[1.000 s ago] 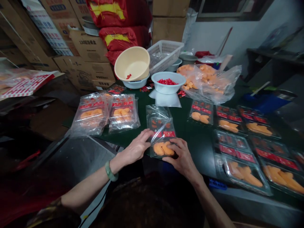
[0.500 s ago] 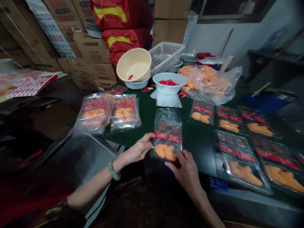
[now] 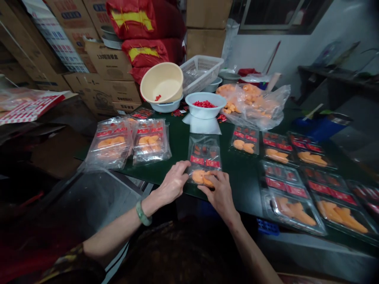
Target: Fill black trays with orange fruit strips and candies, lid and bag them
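Observation:
In front of me, at the near edge of the dark green table (image 3: 237,185), lies a transparent snack pack (image 3: 205,152). It has small brown pieces at its far end, two red sachets across the middle and orange cookie-like pieces at the near end. My left hand (image 3: 173,183), with a green bangle on its wrist, grips the pack's left edge. Over the near right corner, my right hand (image 3: 219,193) has its fingers bent and pressed on the pack, hiding part of the orange pieces. Bagged packs (image 3: 150,140) are piled to the left.
Several unbagged trays (image 3: 291,197) stand in rows on the right. Behind are a pale blue bowl (image 3: 205,105) of red sachets, a bag of orange pieces (image 3: 254,102), a cream basin (image 3: 162,83) and a white basket (image 3: 203,71). Cartons (image 3: 103,59) and red sacks (image 3: 148,19) are stacked beyond.
The pack has moved slightly away from me, onto the table. My right hand has moved up and left over its near end. The view has shifted a little.

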A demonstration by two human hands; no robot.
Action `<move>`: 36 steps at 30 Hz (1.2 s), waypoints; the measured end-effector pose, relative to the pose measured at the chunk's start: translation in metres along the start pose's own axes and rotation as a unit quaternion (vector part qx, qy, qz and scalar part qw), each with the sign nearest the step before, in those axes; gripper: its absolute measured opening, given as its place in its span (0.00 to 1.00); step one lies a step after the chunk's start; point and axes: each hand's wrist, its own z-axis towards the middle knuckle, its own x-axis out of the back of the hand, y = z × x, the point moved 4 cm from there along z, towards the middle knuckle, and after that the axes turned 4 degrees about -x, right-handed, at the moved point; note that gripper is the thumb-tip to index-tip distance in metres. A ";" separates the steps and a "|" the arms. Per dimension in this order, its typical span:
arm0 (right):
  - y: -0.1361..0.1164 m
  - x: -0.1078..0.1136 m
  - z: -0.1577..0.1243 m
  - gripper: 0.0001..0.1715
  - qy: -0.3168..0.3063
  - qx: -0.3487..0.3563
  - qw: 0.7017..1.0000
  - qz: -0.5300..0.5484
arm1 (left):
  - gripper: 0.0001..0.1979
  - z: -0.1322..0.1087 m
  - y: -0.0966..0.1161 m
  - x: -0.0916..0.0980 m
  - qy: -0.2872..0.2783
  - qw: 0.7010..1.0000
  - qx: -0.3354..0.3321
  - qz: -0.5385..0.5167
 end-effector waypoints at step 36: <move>-0.035 0.022 -0.010 0.13 0.092 -0.004 0.974 -0.208 | 0.15 0.000 0.009 -0.033 0.100 0.565 0.464 -0.675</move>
